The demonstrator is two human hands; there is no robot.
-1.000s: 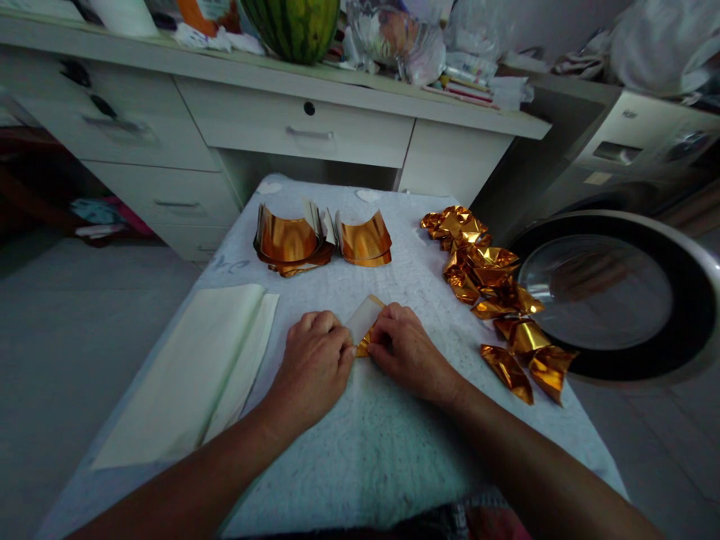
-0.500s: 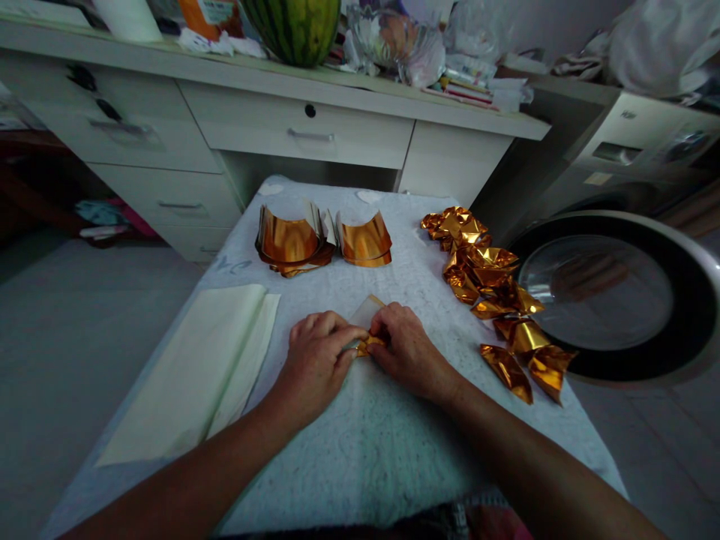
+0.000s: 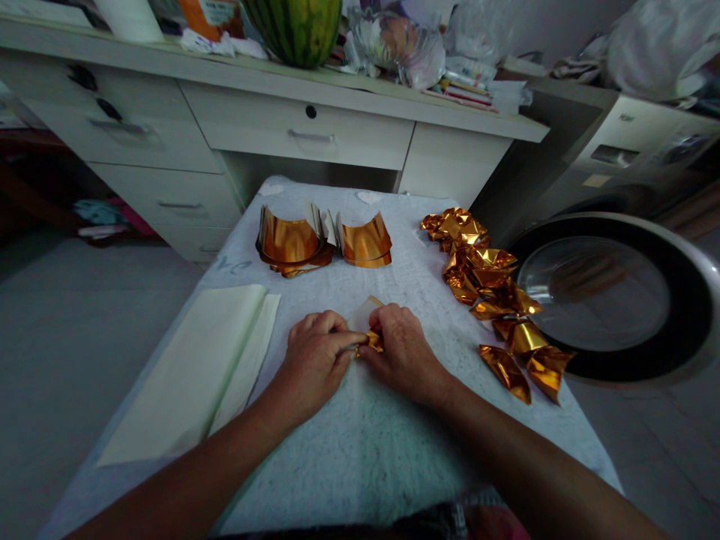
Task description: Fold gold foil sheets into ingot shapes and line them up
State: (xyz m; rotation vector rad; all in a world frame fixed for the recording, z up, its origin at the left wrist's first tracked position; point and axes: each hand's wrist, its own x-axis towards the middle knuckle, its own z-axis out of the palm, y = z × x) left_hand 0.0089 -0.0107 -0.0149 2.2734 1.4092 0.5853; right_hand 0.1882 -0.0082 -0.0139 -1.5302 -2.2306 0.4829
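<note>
Both my hands meet at the middle of a small table covered in a white cloth (image 3: 360,457). My left hand (image 3: 313,360) and my right hand (image 3: 400,351) are closed in a pinch on one small piece of gold foil paper (image 3: 372,341), whose pale back side pokes out behind the fingers. A row of several folded gold foil pieces (image 3: 488,289) lies along the table's right edge. Two curled stacks of gold foil sheets (image 3: 323,240) stand at the far side of the table.
A pile of cream paper sheets (image 3: 196,367) lies on the left of the table. A round black-rimmed glass door (image 3: 601,296) stands close at the right. Behind is a white desk (image 3: 270,127) with drawers, a watermelon (image 3: 295,26) and clutter on top.
The foil piece between my fingers has been folded smaller; less of its pale back shows. My hands have drawn slightly closer together.
</note>
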